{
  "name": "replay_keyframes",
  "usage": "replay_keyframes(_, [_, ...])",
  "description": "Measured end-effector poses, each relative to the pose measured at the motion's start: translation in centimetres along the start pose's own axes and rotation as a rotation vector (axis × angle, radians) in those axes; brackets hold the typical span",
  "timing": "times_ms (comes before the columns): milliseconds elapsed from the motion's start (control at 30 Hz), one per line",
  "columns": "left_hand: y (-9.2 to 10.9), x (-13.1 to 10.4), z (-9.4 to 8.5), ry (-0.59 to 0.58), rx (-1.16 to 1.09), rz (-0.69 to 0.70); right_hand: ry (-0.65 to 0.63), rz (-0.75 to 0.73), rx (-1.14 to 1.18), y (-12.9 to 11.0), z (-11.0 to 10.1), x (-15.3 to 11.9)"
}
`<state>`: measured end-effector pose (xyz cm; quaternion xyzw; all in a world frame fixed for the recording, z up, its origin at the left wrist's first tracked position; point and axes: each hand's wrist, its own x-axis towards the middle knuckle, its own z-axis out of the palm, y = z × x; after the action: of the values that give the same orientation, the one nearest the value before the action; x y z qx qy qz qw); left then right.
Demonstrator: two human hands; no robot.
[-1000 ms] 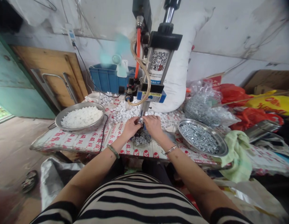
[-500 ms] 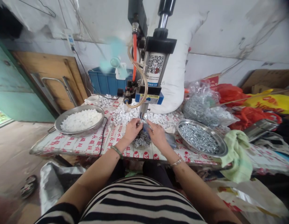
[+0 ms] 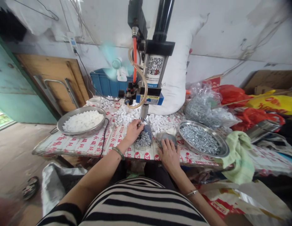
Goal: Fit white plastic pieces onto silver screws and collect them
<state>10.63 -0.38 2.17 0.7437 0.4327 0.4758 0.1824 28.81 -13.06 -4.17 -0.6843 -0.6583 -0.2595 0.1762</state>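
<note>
My left hand [image 3: 134,131] is at the foot of the press [image 3: 155,70], its thumb and fingers pinched together just under the silver ram [image 3: 144,112]. What they hold is too small to make out. Close by its wrist side lies a heap of small metal parts [image 3: 143,139] on clear plastic. Over to the right, my right hand [image 3: 170,155] lies palm down with fingers stretched out. Its fingertips rest on a grey, rounded, flat-looking thing [image 3: 168,137] whose kind I cannot tell.
A steel bowl [image 3: 61,125] of white pieces stands left, and another bowl [image 3: 227,152] of metal pins stands right, beside a green cloth [image 3: 241,157]. White pieces [image 3: 157,121] are scattered behind the press. A blue crate [image 3: 102,83] and a small fan [image 3: 116,63] are at the back.
My right hand has left the press foot and moved right and towards me, onto the grey thing. The press's upper black part has dropped, hiding the silver rod. My left hand stays put.
</note>
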Motion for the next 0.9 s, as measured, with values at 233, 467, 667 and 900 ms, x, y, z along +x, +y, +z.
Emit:
replay_keyframes(233, [0.4, -0.4, -0.6, -0.022, -0.039, 0.010, 0.010, -0.014, 0.028, 0.5, 0.0, 0.1])
replay_keyframes(467, [1.5, -2.9, -1.3, -0.047, -0.335, -0.105, 0.057, -0.016, 0.144, 0.3, -2.1, 2.4])
replay_keyframes(667, [0.8, 0.5, -1.4, -0.222, -0.748, -0.594, 0.039, -0.161, 0.348, -3.6, -3.2, 8.3])
replay_keyframes(900, [-0.2, 0.2, -2.0, -0.291, -0.906, -0.607, -0.014, -0.116, 0.567, -5.9, -2.5, 9.7])
